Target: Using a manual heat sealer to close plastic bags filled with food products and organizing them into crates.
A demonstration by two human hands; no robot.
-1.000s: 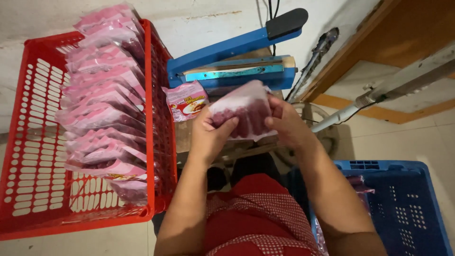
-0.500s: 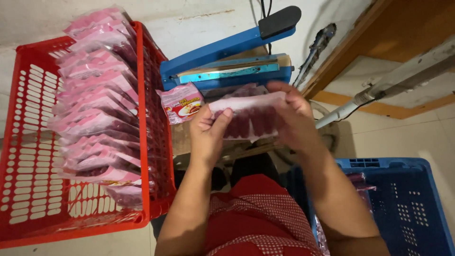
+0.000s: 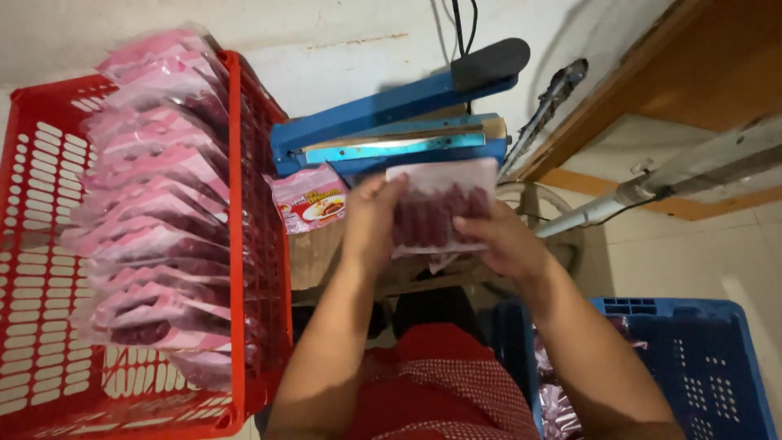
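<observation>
Sealer (image 3: 391, 134) at back centre; crate (image 3: 32, 269) of stacked packs (image 3: 155, 220) to its left; second crate (image 3: 700, 367) front right; loose pack (image 3: 309, 198) just before sealer's left end.

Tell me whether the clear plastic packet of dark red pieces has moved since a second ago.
Yes. The packet went up toward the blue sealing machine.

A pale floor (image 3: 668, 261) carries a red crate (image 3: 37, 269) on the left and a blue crate (image 3: 709, 367) at lower right. Between them a low stand (image 3: 318, 261), brown and partly hidden, bears a blue sealer (image 3: 391, 134) with its arm raised. A small pink packet (image 3: 311, 198) lies on the stand just beside the sealer's left end. Rows of pink packs (image 3: 155, 212) fill the red crate. A few pinkish packs (image 3: 558, 399) lie in the blue crate.
</observation>
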